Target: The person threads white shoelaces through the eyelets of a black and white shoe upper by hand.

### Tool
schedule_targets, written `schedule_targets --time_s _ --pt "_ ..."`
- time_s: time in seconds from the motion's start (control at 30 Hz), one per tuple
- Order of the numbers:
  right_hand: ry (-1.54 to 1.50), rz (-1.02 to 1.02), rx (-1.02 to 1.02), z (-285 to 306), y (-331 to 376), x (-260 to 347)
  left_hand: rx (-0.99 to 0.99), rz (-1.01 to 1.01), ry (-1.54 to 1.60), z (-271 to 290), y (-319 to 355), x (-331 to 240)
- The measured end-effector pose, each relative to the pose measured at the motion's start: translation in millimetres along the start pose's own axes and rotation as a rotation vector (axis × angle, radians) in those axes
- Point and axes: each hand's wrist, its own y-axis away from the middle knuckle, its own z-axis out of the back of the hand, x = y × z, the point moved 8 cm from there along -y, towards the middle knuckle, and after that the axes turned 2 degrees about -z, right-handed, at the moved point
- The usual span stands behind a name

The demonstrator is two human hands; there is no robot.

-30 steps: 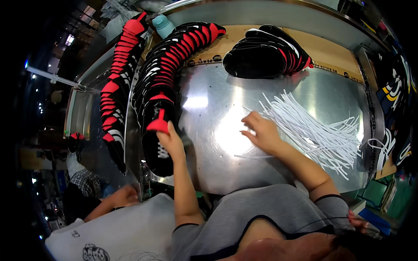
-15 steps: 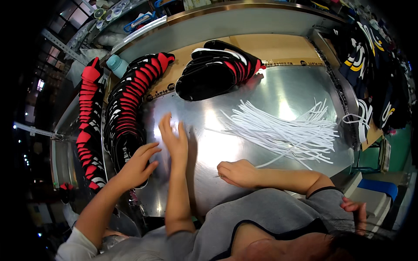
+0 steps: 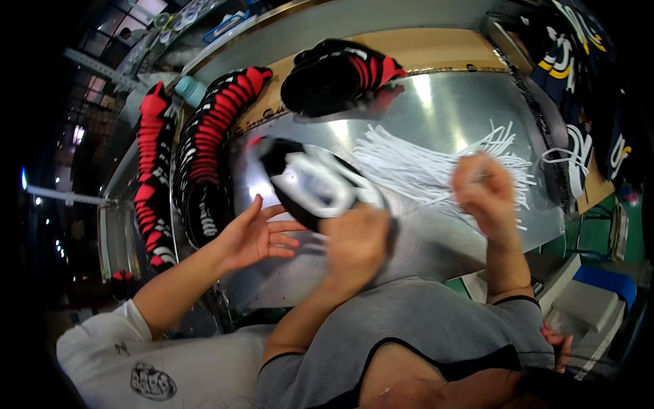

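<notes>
My left hand [image 3: 357, 242] is closed on the near end of a black-and-white shoe upper [image 3: 320, 180], which is blurred by motion and tilted above the metal table. My right hand [image 3: 484, 187] is raised over a bundle of white shoelaces [image 3: 409, 167]. Its fingers are bent together, and what they hold, if anything, is lost in the blur. A co-worker's open hand [image 3: 262, 235] reaches in from the left, beside the shoe upper, palm turned toward it.
Two long rows of nested red-and-black shoe uppers [image 3: 212, 136] run along the left. More uppers [image 3: 320, 80] lie at the back of the metal table [image 3: 272, 283], near cardboard [image 3: 436, 49]. Dark uppers with white laces [image 3: 578, 160] hang at the right. A blue-lidded bottle [image 3: 191, 90] stands far left.
A black-and-white shoe upper is now in my left hand, which has come back toward me. My right hand has moved right and away, over the laces. The co-worker's hand has shifted right.
</notes>
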Motion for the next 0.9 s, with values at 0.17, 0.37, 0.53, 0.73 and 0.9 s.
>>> schedule_targets --time_s 0.17,0.37,0.53,0.73,0.9 --pt "-0.879 0.491 0.475 17.2 37.3 131.9 0.125 0.202 0.460 -70.5 11.8 9.9" --pt "-0.664 -0.251 0.063 -6.1 15.5 -62.1 0.332 0.172 0.152 -33.3 -6.7 118.4" --pt "-0.102 -0.560 -0.106 -49.5 -1.3 -214.1 1.069 0.494 0.849 -83.0 50.8 142.8" --pt "0.170 -0.404 -0.114 -73.4 -20.7 -211.0 0.789 1.497 1.519 -97.9 96.0 120.8" --pt "0.097 -0.294 -0.020 -87.2 -21.1 -190.4 0.200 1.164 2.176 -84.4 45.4 121.3"
